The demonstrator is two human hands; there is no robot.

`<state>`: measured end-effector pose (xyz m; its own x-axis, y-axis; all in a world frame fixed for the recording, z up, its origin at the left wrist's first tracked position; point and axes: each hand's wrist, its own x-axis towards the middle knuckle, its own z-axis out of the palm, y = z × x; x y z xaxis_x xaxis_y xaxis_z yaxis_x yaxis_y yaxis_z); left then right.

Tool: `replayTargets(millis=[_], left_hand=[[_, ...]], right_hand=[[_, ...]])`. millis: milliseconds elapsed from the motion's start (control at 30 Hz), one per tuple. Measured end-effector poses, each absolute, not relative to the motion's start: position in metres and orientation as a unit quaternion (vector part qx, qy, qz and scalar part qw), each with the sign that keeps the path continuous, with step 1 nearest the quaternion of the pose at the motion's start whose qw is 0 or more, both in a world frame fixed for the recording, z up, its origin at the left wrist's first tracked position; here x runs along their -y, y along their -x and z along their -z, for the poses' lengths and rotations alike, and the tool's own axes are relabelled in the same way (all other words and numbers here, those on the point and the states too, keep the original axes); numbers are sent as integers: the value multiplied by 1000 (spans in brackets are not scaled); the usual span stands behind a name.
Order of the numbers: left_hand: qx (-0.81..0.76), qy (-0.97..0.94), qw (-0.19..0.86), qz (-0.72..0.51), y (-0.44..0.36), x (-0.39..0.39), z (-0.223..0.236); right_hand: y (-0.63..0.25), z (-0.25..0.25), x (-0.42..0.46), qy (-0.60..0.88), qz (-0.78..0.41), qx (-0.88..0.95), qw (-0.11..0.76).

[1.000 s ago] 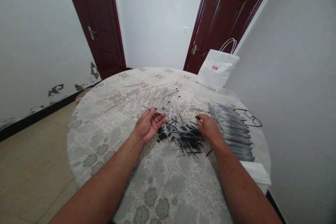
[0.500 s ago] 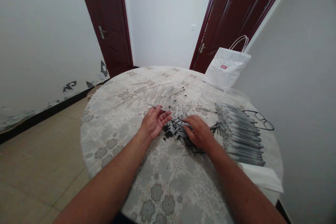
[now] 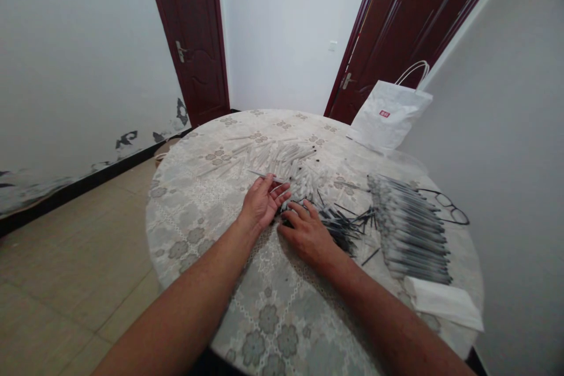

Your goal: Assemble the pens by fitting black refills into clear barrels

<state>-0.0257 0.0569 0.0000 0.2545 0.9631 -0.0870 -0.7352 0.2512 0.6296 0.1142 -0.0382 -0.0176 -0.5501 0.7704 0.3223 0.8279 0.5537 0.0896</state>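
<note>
My left hand (image 3: 263, 202) is held over the middle of the table, palm turned up. Between its thumb and fingers it pinches a slim clear pen (image 3: 258, 174), whose thin end points left. Close beside it, my right hand (image 3: 306, 235) reaches down with bent, spread fingers at small black pieces largely hidden beneath it. Against that hand's right side lies a heap of thin black sticks (image 3: 346, 226) like pen refills. Beyond both hands is a loose pile of clear whitish pen barrels (image 3: 282, 155).
Many similar pens with dark ends (image 3: 414, 235) lie in a row at the right. Black-framed glasses (image 3: 453, 211) rest beyond them. A folded white paper (image 3: 443, 302) lies nearer me. At the back right stands a white paper bag (image 3: 392, 114). A patterned cloth covers the round table (image 3: 273, 329).
My right hand has moved left and nearer to me, from the black-and-white pieces toward my left hand. My left hand keeps its pinch on the pen. The view has shifted slightly.
</note>
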Motion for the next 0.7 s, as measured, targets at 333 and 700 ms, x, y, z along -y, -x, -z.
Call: replayTargets(millis=[333,700], left_hand=[[-242,-288,760,-530,27,-54,-3],[-225,-341,780,-475,22,-42,-7]], right_hand=[[-127,5,39,535,23,770,347],[-152,2,28,537,-305,502,605]])
